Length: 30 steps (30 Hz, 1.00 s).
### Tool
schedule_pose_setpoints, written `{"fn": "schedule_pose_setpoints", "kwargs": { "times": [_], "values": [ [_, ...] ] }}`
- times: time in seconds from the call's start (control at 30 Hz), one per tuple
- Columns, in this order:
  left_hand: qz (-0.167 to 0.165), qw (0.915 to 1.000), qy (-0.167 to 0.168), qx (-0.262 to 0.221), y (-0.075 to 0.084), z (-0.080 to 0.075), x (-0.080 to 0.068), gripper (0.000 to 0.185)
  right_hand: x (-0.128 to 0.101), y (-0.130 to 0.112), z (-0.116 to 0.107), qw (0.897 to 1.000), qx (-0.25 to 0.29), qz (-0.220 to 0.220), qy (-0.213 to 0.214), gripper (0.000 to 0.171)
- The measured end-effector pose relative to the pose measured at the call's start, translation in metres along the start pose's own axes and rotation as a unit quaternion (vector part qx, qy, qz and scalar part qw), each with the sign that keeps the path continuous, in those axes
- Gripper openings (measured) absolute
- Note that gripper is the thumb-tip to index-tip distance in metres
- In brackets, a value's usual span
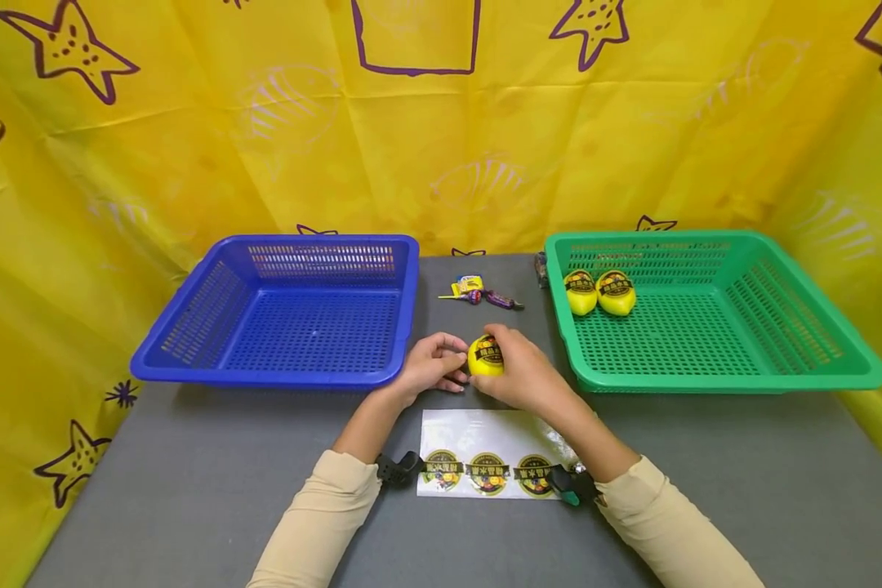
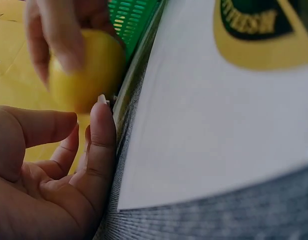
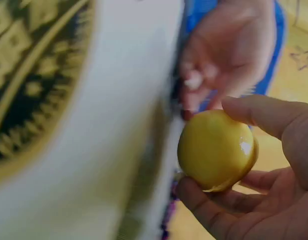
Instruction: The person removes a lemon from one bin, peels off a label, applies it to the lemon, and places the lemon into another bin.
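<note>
A yellow lemon (image 1: 486, 356) with a black-and-gold sticker on it is held by my right hand (image 1: 518, 371), thumb and fingers around its sides, as the right wrist view also shows with the lemon (image 3: 216, 150). My left hand (image 1: 434, 364) is just left of the lemon, its fingers loosely bent and nothing between them; in the left wrist view its fingertips come right up under the fruit. Below both hands lies a white sheet (image 1: 485, 429) with a row of three round stickers (image 1: 487, 474) along its near edge. My right wrist covers part of the sheet.
A blue basket (image 1: 265, 377) stands at left. In the green basket (image 1: 706, 382) at right, two stickered lemons (image 1: 616, 292) sit in the left corner. Between the baskets lie a lollipop (image 1: 474, 297), a yellow packet (image 1: 468, 283) and a purple-wrapped candy (image 1: 500, 300). A yellow patterned cloth hangs behind.
</note>
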<state>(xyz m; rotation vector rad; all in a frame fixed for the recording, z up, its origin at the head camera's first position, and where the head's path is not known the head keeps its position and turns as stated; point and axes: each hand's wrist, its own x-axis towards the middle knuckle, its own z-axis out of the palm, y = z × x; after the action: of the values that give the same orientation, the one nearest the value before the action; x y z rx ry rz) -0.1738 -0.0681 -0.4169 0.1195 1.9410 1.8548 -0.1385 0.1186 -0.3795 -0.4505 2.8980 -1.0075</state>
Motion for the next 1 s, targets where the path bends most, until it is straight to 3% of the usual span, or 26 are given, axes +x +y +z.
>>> {"fn": "schedule_pose_setpoints", "kwargs": {
  "times": [0.17,0.27,0.37,0.47,0.63,0.8,1.0],
  "values": [
    [0.001,1.0000,0.006,0.003,0.000,0.001,0.000,0.022,-0.018,-0.021,-0.039,0.999,0.007,-0.048,0.001,0.074],
    [0.003,1.0000,0.006,0.004,0.000,0.002,0.001,0.024,-0.026,-0.029,-0.078,0.997,0.026,-0.065,-0.006,0.072],
    [0.004,1.0000,0.005,0.001,-0.001,0.002,0.002,0.024,-0.024,-0.026,-0.121,0.999,0.021,-0.049,-0.005,0.070],
    [0.004,1.0000,0.003,-0.003,-0.003,0.002,0.003,0.024,-0.012,-0.008,-0.162,1.000,-0.001,-0.010,0.002,0.069],
    [-0.002,1.0000,0.001,-0.005,-0.005,0.001,0.004,0.024,0.017,0.046,-0.212,0.998,-0.041,0.049,-0.022,0.070],
    [-0.004,1.0000,0.002,-0.004,-0.005,0.000,0.005,0.024,0.033,0.098,-0.228,0.991,-0.072,0.086,-0.068,0.070],
    [-0.004,1.0000,0.006,-0.003,-0.005,0.002,0.004,0.024,0.042,0.136,-0.218,0.973,-0.053,0.161,-0.157,0.074]
  ]
}}
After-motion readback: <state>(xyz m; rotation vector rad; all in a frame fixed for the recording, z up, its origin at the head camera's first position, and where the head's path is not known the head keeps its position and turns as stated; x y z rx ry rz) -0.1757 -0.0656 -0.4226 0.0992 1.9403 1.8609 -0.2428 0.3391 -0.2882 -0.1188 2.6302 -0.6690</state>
